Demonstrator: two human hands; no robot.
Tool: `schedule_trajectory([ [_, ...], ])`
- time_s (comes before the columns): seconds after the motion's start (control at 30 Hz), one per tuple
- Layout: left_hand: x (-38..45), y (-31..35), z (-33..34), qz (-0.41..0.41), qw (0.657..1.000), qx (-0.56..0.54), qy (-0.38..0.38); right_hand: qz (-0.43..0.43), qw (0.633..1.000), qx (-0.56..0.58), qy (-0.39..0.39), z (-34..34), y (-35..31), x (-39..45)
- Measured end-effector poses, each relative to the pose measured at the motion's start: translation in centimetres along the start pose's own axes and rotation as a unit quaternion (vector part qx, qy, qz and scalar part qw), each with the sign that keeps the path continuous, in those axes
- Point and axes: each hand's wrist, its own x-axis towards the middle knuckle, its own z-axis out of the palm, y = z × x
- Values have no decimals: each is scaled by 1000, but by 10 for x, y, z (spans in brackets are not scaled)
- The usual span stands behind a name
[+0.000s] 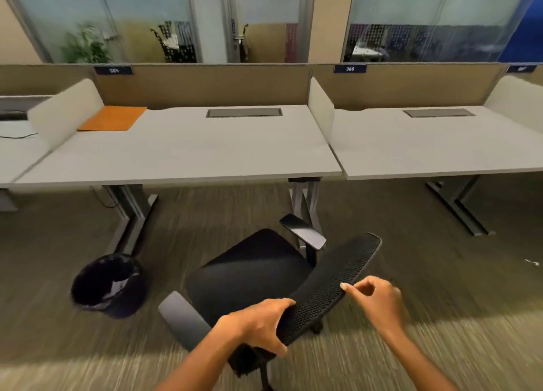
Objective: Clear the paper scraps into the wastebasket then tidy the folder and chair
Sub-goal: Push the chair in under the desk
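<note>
A black office chair [252, 270] with a mesh backrest [338, 285] stands on the carpet in front of the middle desk [188, 152]. My left hand [261, 323] grips the near end of the backrest's top edge. My right hand [379, 299] hovers just right of the backrest, fingers loosely curled, holding nothing. An orange folder [113, 118] lies flat at the desk's far left corner. A black wastebasket [107, 285] with white paper inside stands on the floor left of the chair.
Grey desk legs [132, 211] stand behind the wastebasket and another pair [304, 202] behind the chair. A second desk [440, 144] adjoins on the right. A small white scrap [532, 262] lies on the carpet far right. Tan partition panels [205, 85] back the desks.
</note>
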Motion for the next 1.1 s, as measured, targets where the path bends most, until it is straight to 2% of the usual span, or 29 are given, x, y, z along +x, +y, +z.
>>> schedule_trajectory([
  [0.07, -15, -5, -2, -7, 998, 31, 46, -84, 996, -4, 20, 5, 2, 5],
  [0.17, -26, -8, 11, -31, 979, 66, 189, -213, 976, -41, 36, 18, 0, 16],
  [0.27, -27, -16, 30, -61, 947, 93, 300, -261, 962, -82, 3, 36, -9, 17],
  [0.4, -39, -44, 45, -108, 910, 165, 364, -316, 935, -141, -74, 64, -26, -8],
  [0.57, -58, -78, 32, -154, 885, 178, 402, -322, 927, -182, -70, 81, -52, -35],
  [0.7, -70, -100, 21, -170, 877, 160, 419, -317, 926, -198, -58, 94, -76, -50],
  [1.1, -84, -169, -26, -140, 874, 175, 432, -282, 933, -222, -36, 141, -136, -58],
])
